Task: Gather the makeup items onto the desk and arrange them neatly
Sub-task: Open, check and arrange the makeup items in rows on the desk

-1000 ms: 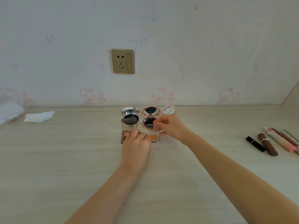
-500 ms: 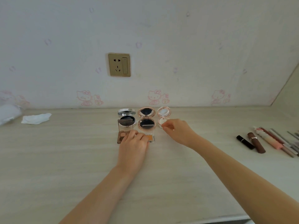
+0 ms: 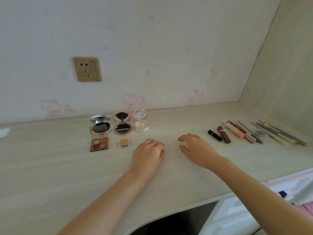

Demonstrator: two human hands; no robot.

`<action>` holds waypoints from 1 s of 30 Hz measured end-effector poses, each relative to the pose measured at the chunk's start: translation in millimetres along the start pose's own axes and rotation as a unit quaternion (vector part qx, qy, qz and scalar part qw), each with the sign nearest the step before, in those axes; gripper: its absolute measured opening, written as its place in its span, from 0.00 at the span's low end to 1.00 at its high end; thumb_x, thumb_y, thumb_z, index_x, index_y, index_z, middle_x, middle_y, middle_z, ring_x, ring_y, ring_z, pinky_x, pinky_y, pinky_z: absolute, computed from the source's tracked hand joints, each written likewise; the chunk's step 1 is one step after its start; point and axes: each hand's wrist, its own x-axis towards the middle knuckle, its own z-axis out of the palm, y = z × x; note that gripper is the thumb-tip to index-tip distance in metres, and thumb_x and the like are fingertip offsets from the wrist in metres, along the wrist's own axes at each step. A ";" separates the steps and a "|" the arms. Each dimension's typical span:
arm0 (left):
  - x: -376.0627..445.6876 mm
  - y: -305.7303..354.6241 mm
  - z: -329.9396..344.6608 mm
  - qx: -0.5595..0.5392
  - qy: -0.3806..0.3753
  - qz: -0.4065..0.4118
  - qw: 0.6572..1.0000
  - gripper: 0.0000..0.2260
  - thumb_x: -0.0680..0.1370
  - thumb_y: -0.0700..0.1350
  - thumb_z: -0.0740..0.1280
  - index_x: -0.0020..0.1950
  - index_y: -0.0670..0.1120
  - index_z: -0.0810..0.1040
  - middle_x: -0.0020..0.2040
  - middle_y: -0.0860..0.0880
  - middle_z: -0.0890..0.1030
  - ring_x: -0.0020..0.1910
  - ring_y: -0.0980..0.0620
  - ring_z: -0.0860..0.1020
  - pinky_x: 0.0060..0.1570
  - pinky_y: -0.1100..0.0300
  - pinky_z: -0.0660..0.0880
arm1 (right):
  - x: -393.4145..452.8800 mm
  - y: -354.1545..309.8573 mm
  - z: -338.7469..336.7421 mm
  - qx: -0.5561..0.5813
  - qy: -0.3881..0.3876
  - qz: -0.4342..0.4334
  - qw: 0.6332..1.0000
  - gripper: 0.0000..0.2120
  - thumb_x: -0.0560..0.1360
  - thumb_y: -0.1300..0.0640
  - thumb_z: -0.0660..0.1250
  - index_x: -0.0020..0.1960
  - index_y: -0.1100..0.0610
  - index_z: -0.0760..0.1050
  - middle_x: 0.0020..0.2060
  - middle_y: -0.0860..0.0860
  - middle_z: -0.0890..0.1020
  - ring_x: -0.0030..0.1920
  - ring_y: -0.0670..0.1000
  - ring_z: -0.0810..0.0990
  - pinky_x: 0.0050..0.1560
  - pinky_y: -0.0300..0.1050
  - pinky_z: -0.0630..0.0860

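Head camera looks down on a pale wooden desk [image 3: 50, 167] against a wall with cartoon cat prints. At the back stand three round compacts, all with the lid lifted: a silver compact [image 3: 100, 123] with a dark inside, a rose-gold compact [image 3: 122, 123] with a dark pan and a mirror in the lid, and a small pink compact [image 3: 141, 122] with a pale inside. In front of the silver one lies an open brown eyeshadow palette [image 3: 99, 140] with four round pans, its clear lid leaning on the silver compact. Just beside it, to the right, sits a small square orange pan [image 3: 124, 142]. The left hand [image 3: 149, 152] rests on the desk with the fingers curled under and holds nothing; the right hand [image 3: 196, 148] hovers near it, fingers loosely bent and apart, also with nothing in them. Well apart, at the right, lie a black lipstick [image 3: 215, 135], a brown tube [image 3: 224, 134], a pink tube [image 3: 234, 130] and a row of pencils and brushes [image 3: 274, 133]. A gold wall socket [image 3: 87, 69] is above.
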 end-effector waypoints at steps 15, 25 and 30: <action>73.6 140.5 73.0 -0.114 -0.013 0.109 0.987 0.10 0.78 0.44 0.64 0.55 0.45 0.81 0.51 0.47 0.83 0.56 0.46 0.77 0.48 0.53 0.75 | -73.8 141.2 -52.8 -0.047 0.055 0.123 0.990 0.17 0.80 0.52 0.59 0.68 0.51 0.70 0.66 0.49 0.74 0.65 0.51 0.72 0.61 0.47 0.73; 148.0 209.4 125.4 -0.074 -0.013 0.209 0.975 0.14 0.76 0.48 0.59 0.48 0.43 0.83 0.48 0.49 0.83 0.57 0.47 0.75 0.51 0.53 0.75 | -58.8 246.1 -85.7 -0.082 0.053 0.181 0.979 0.17 0.78 0.57 0.60 0.66 0.55 0.72 0.63 0.55 0.76 0.64 0.57 0.73 0.61 0.51 0.73; 181.8 239.8 136.7 -0.116 -0.081 0.148 0.979 0.14 0.80 0.48 0.61 0.58 0.41 0.80 0.56 0.46 0.80 0.63 0.47 0.69 0.57 0.53 0.69 | -40.5 283.2 -89.8 -0.109 0.010 0.196 0.974 0.22 0.77 0.57 0.62 0.71 0.57 0.66 0.67 0.58 0.71 0.65 0.61 0.69 0.63 0.53 0.69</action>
